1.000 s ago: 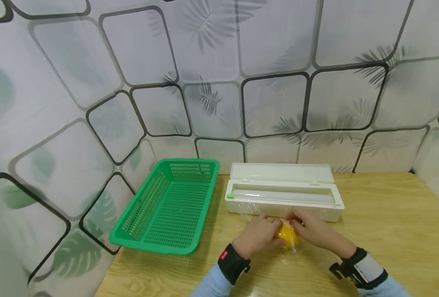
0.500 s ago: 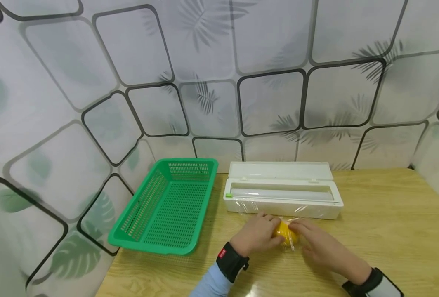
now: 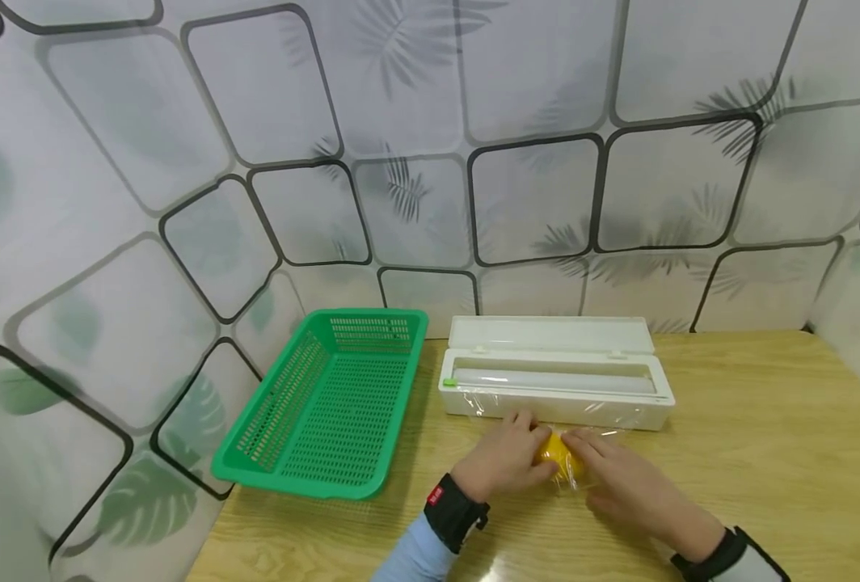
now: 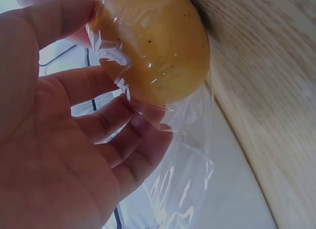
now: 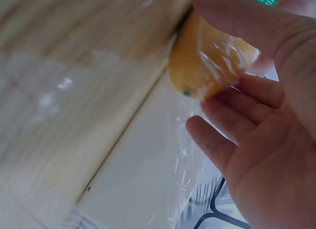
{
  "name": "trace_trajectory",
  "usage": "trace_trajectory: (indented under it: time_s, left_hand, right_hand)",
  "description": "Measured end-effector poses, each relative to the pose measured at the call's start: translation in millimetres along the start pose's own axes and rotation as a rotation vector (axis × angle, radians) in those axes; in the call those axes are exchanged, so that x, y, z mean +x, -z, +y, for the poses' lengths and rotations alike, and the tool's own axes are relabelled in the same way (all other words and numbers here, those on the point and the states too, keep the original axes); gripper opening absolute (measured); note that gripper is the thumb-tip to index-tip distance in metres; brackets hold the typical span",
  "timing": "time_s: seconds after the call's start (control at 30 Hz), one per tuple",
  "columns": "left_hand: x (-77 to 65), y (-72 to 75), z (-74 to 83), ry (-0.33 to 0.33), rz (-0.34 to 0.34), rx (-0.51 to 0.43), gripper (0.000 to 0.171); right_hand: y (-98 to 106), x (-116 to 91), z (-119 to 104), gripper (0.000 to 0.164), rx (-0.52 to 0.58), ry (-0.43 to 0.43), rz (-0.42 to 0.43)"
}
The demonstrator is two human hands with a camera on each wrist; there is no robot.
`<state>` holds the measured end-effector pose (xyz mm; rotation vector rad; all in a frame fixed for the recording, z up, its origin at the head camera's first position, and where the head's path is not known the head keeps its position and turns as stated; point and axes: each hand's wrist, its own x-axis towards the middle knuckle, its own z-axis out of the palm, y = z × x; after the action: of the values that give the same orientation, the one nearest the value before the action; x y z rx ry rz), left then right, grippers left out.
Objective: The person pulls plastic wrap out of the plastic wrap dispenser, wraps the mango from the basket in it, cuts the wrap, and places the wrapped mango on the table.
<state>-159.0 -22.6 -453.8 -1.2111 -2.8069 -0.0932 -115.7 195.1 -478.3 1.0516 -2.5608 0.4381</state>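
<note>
An orange [image 3: 559, 459] sits on the table between the two hands, with clear cling film over it. My left hand [image 3: 501, 461] holds its left side, thumb near the front and fingers behind. From the right, my right hand [image 3: 637, 489] holds the fruit, its fingertips by the top. In the left wrist view the film [image 4: 185, 160] hangs in loose folds past the left fingertips. A small green stem spot shows on the orange [image 5: 197, 66] in the right wrist view. Film also stretches back toward a white dispenser box [image 3: 546, 410], whose lid stands raised.
Inside the dispenser box lies a film roll [image 3: 546, 381], with a green cutter slider [image 3: 449, 382] at its left end. A green plastic basket [image 3: 394, 436] stands on the left of the wooden table [image 3: 757, 453]. Patterned wall covering [image 3: 415, 210] rises behind.
My right hand has stopped pinching at the film above the orange and now lies along the fruit's right side, its wrist lower and farther right. The left hand stays on the orange.
</note>
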Motion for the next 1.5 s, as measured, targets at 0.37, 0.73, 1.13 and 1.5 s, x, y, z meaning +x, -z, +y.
trace_trajectory:
  time_s: [0.37,0.73,1.13,1.5]
  left_hand:
    - [-0.3,0.3,-1.2,-0.040,0.023,0.057,0.037]
    - [-4.3,-0.7,-5.9,0.006,-0.008,-0.143,0.034]
    - [-2.5,-0.3,-8.6,0.012,-0.004,-0.214,0.057]
    - [-0.1,-2.5,-15.1,-0.012,0.020,-0.231,0.055]
  right_hand:
    - [-4.3,7.7,-4.5,0.075,-0.001,-0.099,-0.054]
    - [-11.9,22.1,-1.7,0.064,0.044,-0.190,-0.056]
    - [-4.0,28.9,15.1,0.063,0.272,-0.276,-0.154]
    - [-5.2,29.8,26.8,0.057,0.424,-0.248,-0.152]
